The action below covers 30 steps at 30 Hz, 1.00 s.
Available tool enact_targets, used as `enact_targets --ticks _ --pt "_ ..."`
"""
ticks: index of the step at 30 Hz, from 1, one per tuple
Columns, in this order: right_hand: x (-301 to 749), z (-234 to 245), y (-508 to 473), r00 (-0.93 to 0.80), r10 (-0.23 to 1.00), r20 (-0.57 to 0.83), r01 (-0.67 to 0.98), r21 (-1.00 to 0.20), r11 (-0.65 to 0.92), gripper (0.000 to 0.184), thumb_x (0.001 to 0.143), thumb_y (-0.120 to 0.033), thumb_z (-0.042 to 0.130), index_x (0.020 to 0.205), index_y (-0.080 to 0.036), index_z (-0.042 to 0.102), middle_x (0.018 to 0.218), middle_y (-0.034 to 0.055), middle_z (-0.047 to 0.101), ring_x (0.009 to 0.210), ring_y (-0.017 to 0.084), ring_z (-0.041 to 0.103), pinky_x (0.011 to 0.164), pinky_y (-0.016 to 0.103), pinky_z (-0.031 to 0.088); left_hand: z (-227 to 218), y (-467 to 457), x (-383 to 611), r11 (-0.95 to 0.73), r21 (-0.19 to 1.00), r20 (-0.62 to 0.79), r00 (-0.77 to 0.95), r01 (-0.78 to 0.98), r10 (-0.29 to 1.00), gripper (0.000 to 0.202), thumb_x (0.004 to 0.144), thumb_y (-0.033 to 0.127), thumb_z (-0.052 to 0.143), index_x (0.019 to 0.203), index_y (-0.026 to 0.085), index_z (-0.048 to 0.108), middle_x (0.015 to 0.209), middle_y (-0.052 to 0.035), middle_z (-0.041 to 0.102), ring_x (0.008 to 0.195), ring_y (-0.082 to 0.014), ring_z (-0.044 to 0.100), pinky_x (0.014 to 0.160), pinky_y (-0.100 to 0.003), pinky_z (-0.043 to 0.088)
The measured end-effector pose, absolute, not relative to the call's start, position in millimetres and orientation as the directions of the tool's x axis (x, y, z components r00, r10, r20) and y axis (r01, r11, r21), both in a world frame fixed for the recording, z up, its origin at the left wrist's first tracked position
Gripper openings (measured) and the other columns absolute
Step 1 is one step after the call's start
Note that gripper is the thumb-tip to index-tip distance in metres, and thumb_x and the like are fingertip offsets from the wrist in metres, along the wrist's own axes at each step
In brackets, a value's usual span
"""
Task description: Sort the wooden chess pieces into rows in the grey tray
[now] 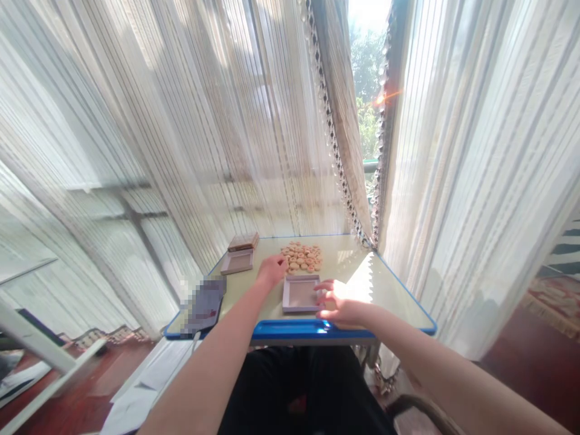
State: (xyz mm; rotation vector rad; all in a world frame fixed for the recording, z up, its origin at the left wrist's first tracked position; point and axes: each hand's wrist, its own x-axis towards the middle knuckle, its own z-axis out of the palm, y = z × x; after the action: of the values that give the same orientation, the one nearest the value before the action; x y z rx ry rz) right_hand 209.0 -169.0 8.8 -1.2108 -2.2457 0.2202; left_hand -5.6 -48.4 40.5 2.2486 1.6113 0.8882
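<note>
The left hand [272, 270], grip narrow and contents hidden, is beside the biscuits [304, 257]; the right hand [341, 306] spreads wide at the box [299, 296].

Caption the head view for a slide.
Left hand beside a pile of tan pieces, right hand at a shallow box on a sunlit table.

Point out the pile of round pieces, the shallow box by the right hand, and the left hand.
Pile of round pieces [303, 258]: head view, its middle.
Shallow box [299, 295]: head view, its inside floor.
Left hand [272, 270]: head view, back of hand.
</note>
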Motion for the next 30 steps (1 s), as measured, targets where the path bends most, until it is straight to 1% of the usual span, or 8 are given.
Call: enact_targets --ticks 3,6,8,12,16,20,26,30 --pt "218.7 25.5 -152.1 -0.421 0.786 0.452 0.708 -0.377 0.597 0.016 0.075 -0.031 0.058 0.084 -0.025 0.070 0.114 0.0034 0.060 0.110 0.024 0.050 0.097 0.041 0.038 48.7 -29.2 1.6 -0.373 0.485 0.410 0.171 0.791 0.896 0.027 0.080 0.032 0.044 0.079 0.018 0.067 0.083 -0.0056 0.067 0.079 -0.0186 0.059 0.074 -0.027 0.043" --pt "226.6 32.4 -119.9 -0.356 0.805 0.474 0.716 -0.416 0.561 0.023 0.081 -0.028 0.050 0.092 -0.021 0.069 0.108 0.0060 0.063 0.105 0.022 0.054 0.093 0.035 0.041 52.5 -9.7 9.1 -0.430 0.426 0.448 0.227 0.796 0.864 0.025 0.080 0.029 0.045 0.083 0.018 0.068 0.086 -0.0047 0.068 0.080 -0.0173 0.059 0.075 -0.026 0.044" --pt "227.8 27.1 -93.1 -0.246 0.821 0.515 0.746 -0.440 0.499 0.025 0.080 -0.025 0.049 0.095 -0.017 0.068 0.106 0.0085 0.063 0.102 0.021 0.056 0.093 0.034 0.042 50.2 1.1 11.8 -0.483 0.386 0.453 0.294 0.786 0.841 0.024 0.080 0.028 0.047 0.085 0.017 0.068 0.089 -0.0057 0.068 0.085 -0.0185 0.059 0.080 -0.028 0.044" --pt "222.0 2.9 -49.3 -0.099 0.821 0.562 0.815 -0.427 0.391 0.031 0.078 -0.026 0.055 0.107 -0.020 0.064 0.119 0.0100 0.057 0.110 0.024 0.050 0.097 0.041 0.039 34.5 15.3 8.9 -0.539 0.355 0.483 0.344 0.764 0.805 0.024 0.081 0.029 0.049 0.090 0.018 0.068 0.100 -0.0067 0.066 0.099 -0.0210 0.055 0.093 -0.032 0.038" --pt "217.2 -12.7 -37.4 -0.267 0.811 0.521 0.783 -0.373 0.498 0.033 0.082 -0.028 0.050 0.113 -0.026 0.060 0.123 0.0061 0.055 0.117 0.022 0.045 0.100 0.041 0.036 18.1 24.1 1.1 -0.624 0.377 0.435 0.464 0.684 0.771 0.027 0.082 0.035 0.047 0.092 0.023 0.068 0.110 -0.0047 0.063 0.105 -0.0190 0.053 0.095 -0.030 0.038" --pt "221.1 -14.4 -41.8 -0.256 0.831 0.494 0.789 -0.390 0.475 0.032 0.086 -0.029 0.044 0.113 -0.026 0.061 0.125 0.0049 0.054 0.118 0.021 0.044 0.101 0.040 0.036 13.9 29.7 -2.1 -0.587 0.424 0.401 0.438 0.690 0.805 0.026 0.079 0.034 0.051 0.096 0.023 0.068 0.117 -0.0051 0.059 0.109 -0.0199 0.051 0.098 -0.031 0.036" --pt "223.8 -13.7 -43.8 -0.228 0.852 0.471 0.825 -0.372 0.426 0.039 0.087 -0.033 0.041 0.125 -0.027 0.050 0.133 0.0017 0.047 0.129 0.023 0.031 0.104 0.045 0.032 15.6 29.2 -2.2 -0.614 0.399 0.462 0.429 0.681 0.776 0.030 0.086 0.032 0.040 0.079 0.020 0.067 0.094 -0.0059 0.067 0.093 -0.0178 0.058 0.088 -0.029 0.041" --pt "219.4 -12.2 -42.3 -0.274 0.850 0.449 0.805 -0.376 0.458 0.039 0.090 -0.035 0.036 0.124 -0.026 0.052 0.130 0.0015 0.051 0.127 0.021 0.035 0.105 0.044 0.032 14.4 26.2 0.4 -0.612 0.363 0.482 0.420 0.703 0.769 0.029 0.085 0.029 0.040 0.076 0.019 0.065 0.087 -0.0058 0.066 0.087 -0.0174 0.057 0.084 -0.029 0.041"
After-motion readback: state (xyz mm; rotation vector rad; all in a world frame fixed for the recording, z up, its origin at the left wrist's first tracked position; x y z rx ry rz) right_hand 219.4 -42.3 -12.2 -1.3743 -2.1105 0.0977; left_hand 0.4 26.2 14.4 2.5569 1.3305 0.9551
